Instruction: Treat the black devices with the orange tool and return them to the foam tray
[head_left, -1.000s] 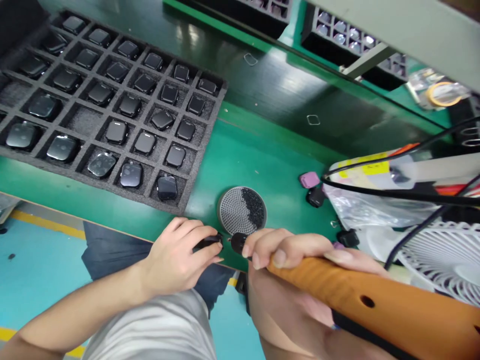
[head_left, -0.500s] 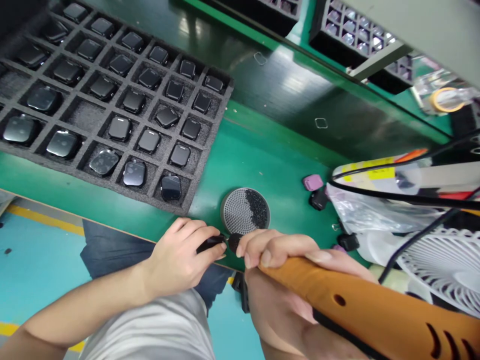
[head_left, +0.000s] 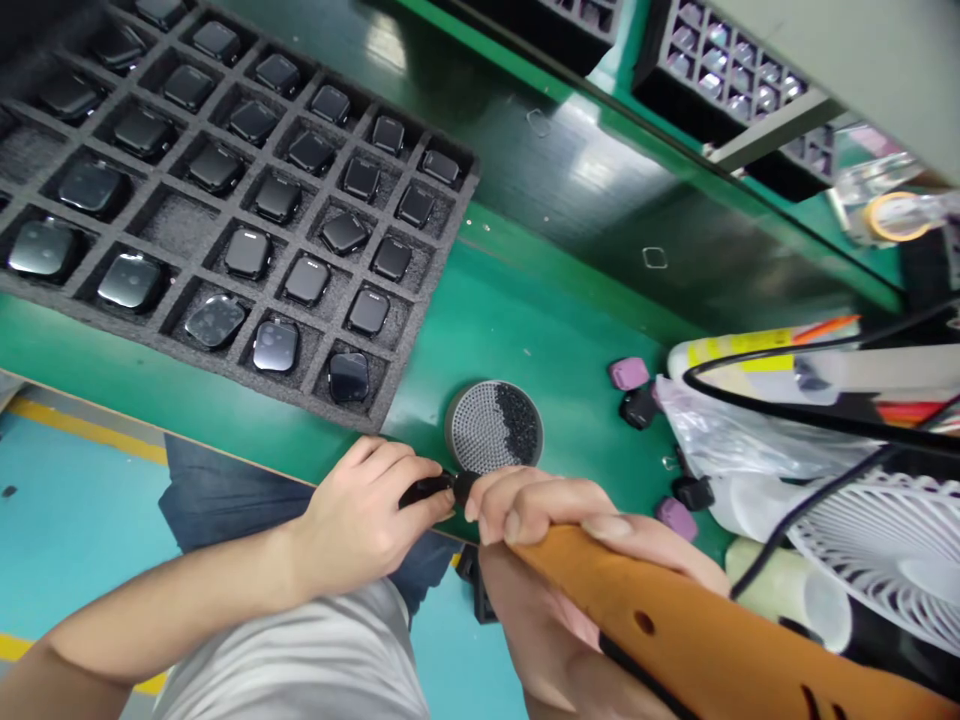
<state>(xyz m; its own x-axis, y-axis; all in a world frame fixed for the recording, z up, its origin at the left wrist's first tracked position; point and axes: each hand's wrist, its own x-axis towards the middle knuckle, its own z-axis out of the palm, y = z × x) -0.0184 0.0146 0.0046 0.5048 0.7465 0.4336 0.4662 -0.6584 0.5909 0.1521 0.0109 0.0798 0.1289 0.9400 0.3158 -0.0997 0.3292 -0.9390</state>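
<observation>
Beside a mesh disc (head_left: 493,427), hands (head_left: 360,510) hold screwdriver (head_left: 660,620), black part (head_left: 426,490) (touching).

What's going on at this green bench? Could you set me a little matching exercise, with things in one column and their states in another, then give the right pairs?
Things:
1. Left hand
2. Right hand
3. Round perforated dish
4. Grey foam tray

States:
A. Wrapped around an orange tool handle
B. Holds rows of dark square watch cases
C. Has black granules heaped on one side
D. Pinches a small black part

Right pairs: 1-D, 2-A, 3-C, 4-B.
</observation>
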